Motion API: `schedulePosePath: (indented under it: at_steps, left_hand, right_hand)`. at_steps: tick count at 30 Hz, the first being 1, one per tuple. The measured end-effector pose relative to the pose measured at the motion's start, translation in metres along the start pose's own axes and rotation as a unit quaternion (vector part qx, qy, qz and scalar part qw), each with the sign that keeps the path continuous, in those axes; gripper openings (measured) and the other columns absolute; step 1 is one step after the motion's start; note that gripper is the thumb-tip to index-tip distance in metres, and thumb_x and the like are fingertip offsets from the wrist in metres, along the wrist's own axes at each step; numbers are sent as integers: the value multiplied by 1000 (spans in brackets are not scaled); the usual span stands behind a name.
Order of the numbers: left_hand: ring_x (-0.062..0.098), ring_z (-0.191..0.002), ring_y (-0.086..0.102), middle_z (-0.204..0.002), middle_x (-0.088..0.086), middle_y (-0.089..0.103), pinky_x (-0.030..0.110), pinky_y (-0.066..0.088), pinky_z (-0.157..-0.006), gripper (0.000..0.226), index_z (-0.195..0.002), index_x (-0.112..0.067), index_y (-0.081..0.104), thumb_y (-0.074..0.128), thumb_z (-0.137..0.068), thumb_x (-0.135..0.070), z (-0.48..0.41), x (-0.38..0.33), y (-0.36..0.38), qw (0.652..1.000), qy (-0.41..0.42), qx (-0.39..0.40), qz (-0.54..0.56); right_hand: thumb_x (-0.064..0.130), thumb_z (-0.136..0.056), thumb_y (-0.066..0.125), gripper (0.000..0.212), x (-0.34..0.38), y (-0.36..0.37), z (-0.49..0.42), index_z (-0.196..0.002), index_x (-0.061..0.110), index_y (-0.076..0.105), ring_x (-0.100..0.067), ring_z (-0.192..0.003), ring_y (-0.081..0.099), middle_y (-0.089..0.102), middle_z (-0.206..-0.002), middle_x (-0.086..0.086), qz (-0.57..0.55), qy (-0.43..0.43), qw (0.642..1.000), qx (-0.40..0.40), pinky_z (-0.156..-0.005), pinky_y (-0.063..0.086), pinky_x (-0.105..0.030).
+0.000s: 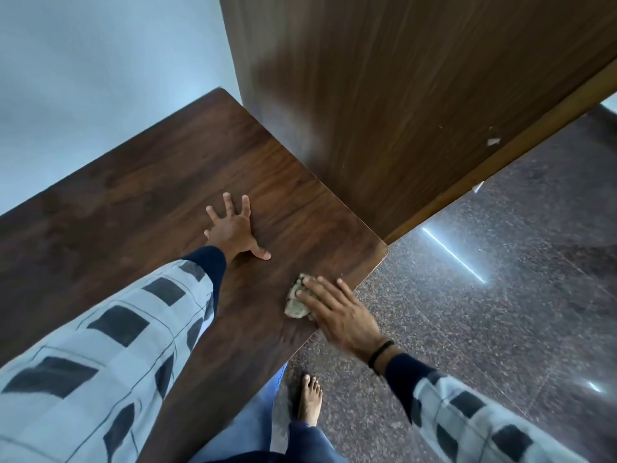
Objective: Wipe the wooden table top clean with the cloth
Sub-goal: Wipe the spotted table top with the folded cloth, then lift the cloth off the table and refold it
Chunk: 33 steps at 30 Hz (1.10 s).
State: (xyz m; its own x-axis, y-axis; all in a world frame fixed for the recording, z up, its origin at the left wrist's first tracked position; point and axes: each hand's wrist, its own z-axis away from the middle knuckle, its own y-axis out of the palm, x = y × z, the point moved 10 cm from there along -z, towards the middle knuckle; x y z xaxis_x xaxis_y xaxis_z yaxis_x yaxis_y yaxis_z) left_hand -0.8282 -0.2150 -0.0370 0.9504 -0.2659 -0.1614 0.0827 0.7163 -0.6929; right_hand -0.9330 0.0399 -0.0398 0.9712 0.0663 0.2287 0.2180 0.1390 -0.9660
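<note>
The dark wooden table top (pixel 140 202) runs from the lower left to a rounded corner at the right. A small crumpled beige cloth (pixel 296 300) lies near the table's front edge, close to that corner. My right hand (pixel 337 312) presses flat on the cloth with straight fingers and covers its right half. My left hand (pixel 235 230) rests on the table further in, fingers spread, palm down, holding nothing.
A tall wooden cabinet (pixel 400 95) stands against the table's far right side. A pale wall (pixel 100 78) lies behind the table. The dark speckled floor (pixel 500 295) spreads to the right, and my bare foot (pixel 310 401) stands by the table's front edge.
</note>
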Motion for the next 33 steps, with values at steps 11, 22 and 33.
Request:
schedulePosePath:
  at_steps: [11,22,33]
  left_hand:
    - [49,-144,-25,-158,2,-38,74,17,-109,156,-155,-33,-21,96,-52,-47,5,-4,-1,1000,10,-2,9]
    - [48,-143,-28,-156,3,-41,74,15,-111,155,-155,-30,-22,96,-56,-43,13,-9,-5,1000,11,-3,26]
    - [35,-152,-10,-168,4,-5,61,23,-117,115,-160,-22,8,84,-76,-36,15,-4,-31,982,64,-144,102]
  right_hand:
    - [29,-109,34,56,-85,-38,-39,-163,25,19,-27,-157,10,8,-169,-2,-73,287,954,-53,-127,14,-51]
    - [13,-99,48,65,-42,-44,-65,-158,35,33,-22,-155,23,21,-167,11,-56,49,997,8,-126,18,-47]
    - [8,-99,51,49,-102,-106,-183,-144,25,58,-17,-122,59,56,-148,1,-310,263,912,-55,-104,47,-33]
